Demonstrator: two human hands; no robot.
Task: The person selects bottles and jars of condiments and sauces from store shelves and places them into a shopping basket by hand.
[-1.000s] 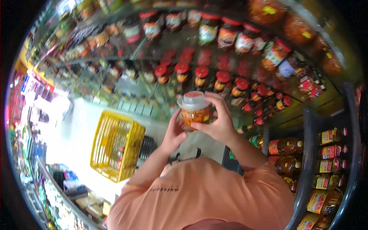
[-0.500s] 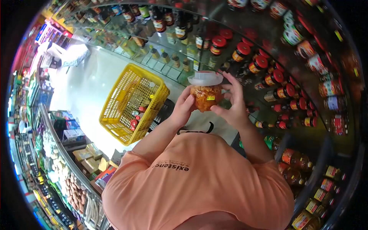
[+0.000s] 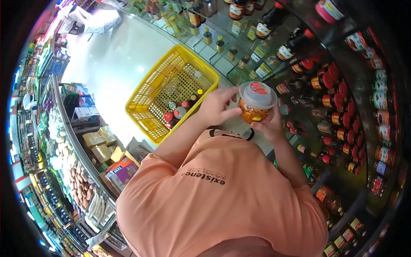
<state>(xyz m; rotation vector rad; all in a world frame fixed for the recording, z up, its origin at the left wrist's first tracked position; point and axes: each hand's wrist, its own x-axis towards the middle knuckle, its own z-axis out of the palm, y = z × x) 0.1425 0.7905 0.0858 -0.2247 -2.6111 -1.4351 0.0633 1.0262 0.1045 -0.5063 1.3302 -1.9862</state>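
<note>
A clear plastic jar [image 3: 256, 113] of orange-brown chunky food, with a domed translucent lid and a red round label on top, is tilted toward me in front of my chest. My right hand [image 3: 273, 125] grips it from below and the right side, thumb across the front near a small yellow sticker. My left hand [image 3: 217, 106] is at the jar's left side, thumb and fingers apart in a C shape. Its thumb tip reaches the jar's edge; whether it touches is hard to tell.
A yellow shopping basket [image 3: 141, 89] with several bottles and jars in it stands on the floor at left. Glass shelves of red-capped sauce jars [image 3: 338, 100] run along the right. Cartons [image 3: 102, 153] and a produce stand [image 3: 81, 182] are at lower left.
The jar has moved right and tipped so its lid top faces me. My left hand has loosened from its side, while my right hand keeps hold. The view has shifted, with the basket farther right.
</note>
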